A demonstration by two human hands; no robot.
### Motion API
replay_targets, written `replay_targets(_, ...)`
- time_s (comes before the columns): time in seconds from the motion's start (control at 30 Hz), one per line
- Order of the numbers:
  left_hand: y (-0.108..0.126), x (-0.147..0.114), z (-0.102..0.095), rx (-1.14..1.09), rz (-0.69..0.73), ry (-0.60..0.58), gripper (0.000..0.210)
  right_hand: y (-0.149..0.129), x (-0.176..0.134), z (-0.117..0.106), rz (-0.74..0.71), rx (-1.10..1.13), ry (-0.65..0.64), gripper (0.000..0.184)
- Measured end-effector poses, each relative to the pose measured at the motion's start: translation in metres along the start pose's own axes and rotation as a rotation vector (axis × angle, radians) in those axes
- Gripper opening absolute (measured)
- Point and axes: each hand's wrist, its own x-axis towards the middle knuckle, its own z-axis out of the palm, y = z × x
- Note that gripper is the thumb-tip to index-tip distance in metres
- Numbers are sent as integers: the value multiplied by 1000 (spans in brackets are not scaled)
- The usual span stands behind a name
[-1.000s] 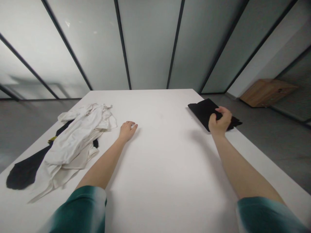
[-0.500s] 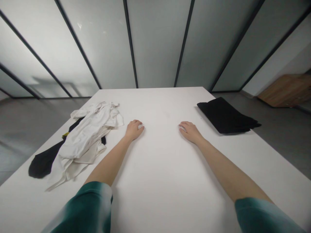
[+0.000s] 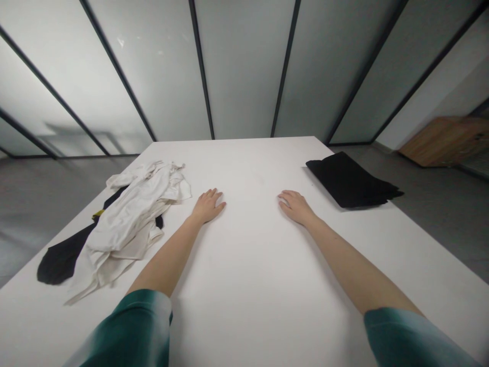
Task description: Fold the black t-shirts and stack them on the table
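My left hand (image 3: 208, 206) lies palm down on the white table (image 3: 248, 265), fingers spread and nothing in it. Just to its left is a crumpled heap of white cloth (image 3: 130, 214), apparently garments, with black cloth (image 3: 63, 255) and a bit of yellow (image 3: 98, 215) showing from underneath. On the other side, my right hand (image 3: 295, 206) rests on the tabletop, open, its fingers slightly bent and holding nothing. Farther right sits a flat stack of folded black cloth (image 3: 349, 181), apart from my right hand.
Frosted glass panels (image 3: 244, 66) with dark frames stand behind the table's far edge. Grey floor (image 3: 435, 204) shows on both sides. A wooden piece of furniture (image 3: 439, 140) is beyond the table at the right.
The fingers of my left hand have spread and flattened on the table. My right hand has barely moved. The whole view has shifted slightly.
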Motion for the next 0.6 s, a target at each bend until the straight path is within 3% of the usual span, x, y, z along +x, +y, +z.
replay_targets(0.6,-1,1,-1,16,0,-14,55,3,-1,1,10,4,-4,36)
